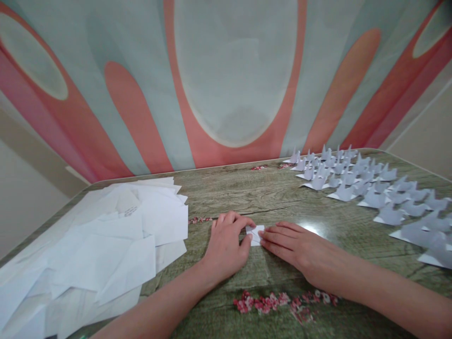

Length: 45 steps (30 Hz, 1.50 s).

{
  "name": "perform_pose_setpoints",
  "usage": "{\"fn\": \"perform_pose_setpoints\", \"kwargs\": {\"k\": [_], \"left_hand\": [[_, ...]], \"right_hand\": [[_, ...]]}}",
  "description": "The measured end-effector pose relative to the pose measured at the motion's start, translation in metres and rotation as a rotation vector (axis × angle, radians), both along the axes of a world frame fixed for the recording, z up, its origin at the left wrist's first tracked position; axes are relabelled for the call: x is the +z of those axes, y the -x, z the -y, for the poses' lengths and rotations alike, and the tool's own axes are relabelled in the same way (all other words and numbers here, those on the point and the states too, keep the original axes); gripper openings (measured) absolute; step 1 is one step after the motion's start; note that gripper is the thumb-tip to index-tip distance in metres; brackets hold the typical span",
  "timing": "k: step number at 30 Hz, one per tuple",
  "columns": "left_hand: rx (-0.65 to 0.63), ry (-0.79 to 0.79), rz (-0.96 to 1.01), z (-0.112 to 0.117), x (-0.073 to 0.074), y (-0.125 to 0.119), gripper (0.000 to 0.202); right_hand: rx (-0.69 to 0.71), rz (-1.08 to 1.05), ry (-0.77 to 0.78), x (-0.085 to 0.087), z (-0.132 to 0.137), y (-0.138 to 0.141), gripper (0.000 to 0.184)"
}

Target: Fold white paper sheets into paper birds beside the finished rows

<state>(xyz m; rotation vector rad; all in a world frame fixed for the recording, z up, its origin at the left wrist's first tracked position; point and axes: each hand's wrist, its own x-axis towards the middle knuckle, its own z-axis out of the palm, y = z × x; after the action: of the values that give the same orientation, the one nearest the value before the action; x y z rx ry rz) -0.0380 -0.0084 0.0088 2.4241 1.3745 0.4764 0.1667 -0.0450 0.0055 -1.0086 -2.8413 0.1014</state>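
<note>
A small folded piece of white paper (256, 235) lies on the table between my two hands. My left hand (229, 242) is at its left side, with the index finger along the top corner and the thumb at the lower left, closed on the paper. From the right, my right hand (293, 245) has its fingers pressed together, the fingertips on the paper's right edge; its thumb is hidden. Crease lines show on the bit of paper visible between the fingers.
A large loose pile of white paper sheets (120, 245) covers the table's left side. Several folded white paper cranes (346, 190) stand in rows at the right. The wood-patterned table (226, 188) with printed pink flowers meets a painted wall (233, 70) behind.
</note>
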Motion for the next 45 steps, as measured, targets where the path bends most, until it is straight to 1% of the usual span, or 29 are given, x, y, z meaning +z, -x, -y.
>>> {"fn": "perform_pose_setpoints", "kwargs": {"k": [8,11,13,16,17,20,24,29,33,38,45], "left_hand": [[-0.012,-0.005,-0.013,-0.001,0.000,0.000,0.024],[-0.020,-0.046,-0.052,0.003,0.003,0.001,0.021],[-0.053,-0.100,-0.107,0.009,0.006,0.002,0.023],[-0.153,-0.186,-0.203,0.022,0.010,0.002,0.031],[-0.165,-0.209,-0.241,0.027,0.010,0.002,0.033],[-0.175,-0.262,-0.323,0.035,0.009,0.002,0.039],[-0.181,-0.287,-0.394,0.036,0.005,0.003,0.045],[-0.168,-0.345,-0.436,0.038,0.002,0.004,0.050],[-0.200,-0.384,-0.432,0.043,0.003,0.004,0.048],[-0.187,-0.371,-0.439,0.044,0.005,0.006,0.049],[-0.176,-0.340,-0.482,0.039,0.006,0.009,0.049]], "right_hand": [[0.003,-0.011,-0.015,-0.001,0.000,0.000,0.044],[0.006,-0.018,-0.023,-0.001,0.000,0.000,0.044],[0.004,-0.039,-0.019,-0.002,0.000,0.001,0.044],[-0.003,-0.051,-0.010,-0.004,0.000,0.001,0.044],[-0.005,-0.051,-0.008,-0.004,0.000,0.001,0.044],[-0.011,-0.064,-0.015,-0.005,0.000,0.001,0.044],[-0.008,-0.065,-0.026,-0.004,0.000,0.001,0.045],[-0.012,-0.051,-0.030,-0.005,0.001,0.000,0.046],[0.002,-0.069,-0.022,-0.006,-0.001,-0.001,0.044],[0.001,-0.084,-0.007,-0.007,-0.001,-0.002,0.045],[0.000,-0.010,-0.015,-0.003,0.000,-0.001,0.046]]}}
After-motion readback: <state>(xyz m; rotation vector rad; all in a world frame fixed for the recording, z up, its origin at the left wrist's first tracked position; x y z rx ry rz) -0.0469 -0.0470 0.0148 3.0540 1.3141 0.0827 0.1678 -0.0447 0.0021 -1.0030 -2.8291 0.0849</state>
